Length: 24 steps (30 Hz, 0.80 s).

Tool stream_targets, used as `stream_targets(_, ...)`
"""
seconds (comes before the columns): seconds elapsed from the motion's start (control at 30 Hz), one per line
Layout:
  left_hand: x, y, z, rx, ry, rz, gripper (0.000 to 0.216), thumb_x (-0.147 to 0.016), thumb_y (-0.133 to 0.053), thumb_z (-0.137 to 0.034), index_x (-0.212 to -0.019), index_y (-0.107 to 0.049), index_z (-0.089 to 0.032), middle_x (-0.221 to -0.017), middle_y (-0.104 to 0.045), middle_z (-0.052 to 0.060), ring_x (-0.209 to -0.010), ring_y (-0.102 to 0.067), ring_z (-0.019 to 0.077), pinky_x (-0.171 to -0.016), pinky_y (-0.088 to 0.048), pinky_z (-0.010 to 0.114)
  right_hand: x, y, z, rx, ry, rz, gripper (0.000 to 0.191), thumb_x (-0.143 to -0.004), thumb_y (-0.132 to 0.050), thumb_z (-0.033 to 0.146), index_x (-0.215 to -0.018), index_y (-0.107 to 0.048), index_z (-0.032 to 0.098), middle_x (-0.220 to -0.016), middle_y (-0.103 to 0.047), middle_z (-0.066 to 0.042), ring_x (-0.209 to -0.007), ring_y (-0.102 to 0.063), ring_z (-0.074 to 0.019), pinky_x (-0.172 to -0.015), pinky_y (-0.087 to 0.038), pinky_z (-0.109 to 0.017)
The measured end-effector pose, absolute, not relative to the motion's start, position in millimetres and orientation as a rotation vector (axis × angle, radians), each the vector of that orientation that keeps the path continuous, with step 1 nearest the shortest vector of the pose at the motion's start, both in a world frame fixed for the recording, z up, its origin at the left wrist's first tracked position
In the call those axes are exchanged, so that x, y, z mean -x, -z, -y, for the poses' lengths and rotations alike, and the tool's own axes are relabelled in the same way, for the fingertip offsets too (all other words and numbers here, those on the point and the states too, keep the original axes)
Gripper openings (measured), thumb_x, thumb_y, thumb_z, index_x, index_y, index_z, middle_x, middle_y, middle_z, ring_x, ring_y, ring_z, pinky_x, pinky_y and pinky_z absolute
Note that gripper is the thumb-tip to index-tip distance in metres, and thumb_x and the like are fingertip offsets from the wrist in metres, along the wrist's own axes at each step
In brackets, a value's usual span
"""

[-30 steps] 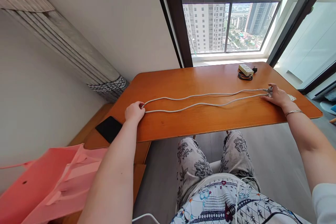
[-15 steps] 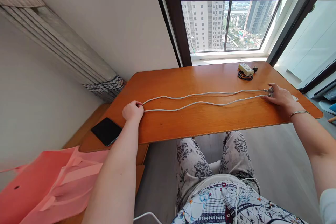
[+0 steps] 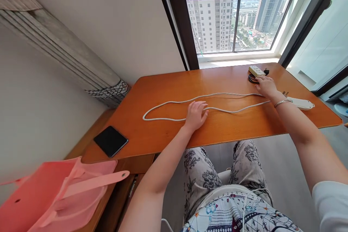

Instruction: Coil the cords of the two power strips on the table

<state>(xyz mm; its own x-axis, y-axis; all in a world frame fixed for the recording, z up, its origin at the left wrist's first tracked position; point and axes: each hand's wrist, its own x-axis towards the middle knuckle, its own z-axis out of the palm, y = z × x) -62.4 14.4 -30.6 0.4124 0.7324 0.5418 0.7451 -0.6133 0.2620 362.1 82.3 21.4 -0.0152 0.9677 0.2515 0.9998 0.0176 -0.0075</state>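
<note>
A long white cord (image 3: 168,102) lies in a loop across the orange-brown table (image 3: 163,134). My left hand (image 3: 196,116) rests over the loop's near strand, its fingers stretched out and loosely apart. At the right, the white power strip (image 3: 303,104) lies partly behind my right forearm, with the metal prongs of a plug (image 3: 285,94) showing beside it. My right hand (image 3: 265,87) is open, its fingertips at the front edge of a small cream power strip (image 3: 255,71) with a coiled black cord (image 3: 252,78). Whether they touch it, I cannot tell.
A black tablet-like device (image 3: 111,141) lies at the table's left end. Beside it, below, sits an open pink bag (image 3: 78,192) with a strap sticking out. The window (image 3: 239,21) is behind the table, and a gathered curtain (image 3: 108,88) hangs at the left.
My left hand has let go of the cord's left bend and moved right. My right hand has left the white strip's plug end and moved back and left to the cream strip.
</note>
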Motion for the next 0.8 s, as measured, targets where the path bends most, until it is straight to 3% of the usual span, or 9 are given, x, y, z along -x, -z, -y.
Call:
stream_targets(0.07,56.5,33.8,-8.3,2.700,0.903,1.215,0.030,-0.096,-0.048,-0.032,-0.117,-0.068,-0.023,-0.128,-0.073,0.010,-0.125,-0.063,0.0262,-0.119,-0.037,0.051,-347.7,-20.3,-98.7,2.191,0.171,2.070,0.065,-0.094,-0.043,0.030,-0.155,-0.044,0.007,-0.163,-0.041,-0.020,-0.148,-0.040,-0.0333,-0.121,-0.031,-0.052)
stream_targets(0.13,61.1,34.5,-6.7,2.719,0.870,1.136,0.029,-0.096,-0.047,-0.029,-0.115,-0.069,-0.024,-0.123,-0.075,0.009,-0.120,-0.065,0.0248,-0.117,-0.039,0.049,-339.5,-19.2,-110.3,2.360,0.060,2.019,0.069,-0.092,-0.045,0.027,-0.157,-0.039,0.005,-0.161,-0.043,-0.022,-0.148,-0.039,-0.0338,-0.119,-0.032,-0.053)
stream_targets(0.3,73.9,34.5,-13.0,2.663,0.936,1.099,0.026,-0.095,-0.046,-0.026,-0.106,-0.070,-0.024,-0.106,-0.078,0.009,-0.105,-0.069,0.0245,-0.107,-0.046,0.047,-330.6,-18.8,-120.6,2.502,-0.048,1.925,0.052,-0.090,-0.052,0.028,-0.134,-0.063,0.002,-0.144,-0.057,-0.030,-0.140,-0.044,-0.0411,-0.115,-0.029,-0.058)
stream_targets(0.4,72.1,37.2,-15.2,2.672,0.964,1.059,0.024,-0.094,-0.047,-0.027,-0.103,-0.069,-0.025,-0.103,-0.078,0.009,-0.100,-0.070,0.0253,-0.101,-0.047,0.047,-324.3,-23.0,-119.0,2.453,-0.087,1.876,0.047,-0.095,-0.047,0.030,-0.132,-0.064,0.005,-0.140,-0.060,-0.029,-0.133,-0.052,-0.0395,-0.114,-0.031,-0.058)
stream_targets(0.53,71.3,40.6,-15.0,2.671,1.092,1.075,0.023,-0.094,-0.048,-0.028,-0.106,-0.067,-0.025,-0.106,-0.077,0.010,-0.102,-0.069,0.0262,-0.100,-0.048,0.048,-317.2,-36.0,-118.8,2.127,-0.184,1.522,0.040,-0.099,-0.042,0.033,-0.124,-0.065,0.011,-0.126,-0.067,-0.023,-0.117,-0.061,-0.0329,-0.102,-0.045,-0.049)
stream_targets(0.63,68.3,37.2,-15.9,2.605,1.250,1.162,0.025,-0.096,-0.048,-0.030,-0.114,-0.063,-0.023,-0.115,-0.074,0.013,-0.110,-0.068,0.0270,-0.101,-0.048,0.048,-312.3,-52.9,-120.7,1.693,-0.405,1.188,0.030,-0.098,-0.048,0.038,-0.106,-0.066,0.016,-0.091,-0.068,-0.009,-0.088,-0.063,-0.0227,-0.080,-0.052,-0.037)
stream_targets(0.7,60.6,29.9,-17.4,2.578,1.372,1.226,0.028,-0.098,-0.048,-0.034,-0.121,-0.058,-0.023,-0.124,-0.071,0.014,-0.118,-0.066,0.0274,-0.104,-0.049,0.048,-306.0,-67.0,-118.9,1.429,-0.546,1.039,0.026,-0.096,-0.053,0.041,-0.097,-0.064,0.018,-0.074,-0.057,-0.001,-0.069,-0.056,-0.0165,-0.066,-0.049,-0.029)
stream_targets(0.8,40.1,11.3,-20.6,2.559,1.575,1.246,0.037,-0.100,-0.048,-0.040,-0.133,-0.050,-0.022,-0.134,-0.064,0.016,-0.126,-0.062,0.0267,-0.105,-0.051,0.047,-287.3,-88.3,-106.1,1.153,-0.676,0.998,0.021,-0.093,-0.059,0.040,-0.091,-0.064,0.020,-0.070,-0.049,0.003,-0.060,-0.047,-0.0110,-0.057,-0.043,-0.023)
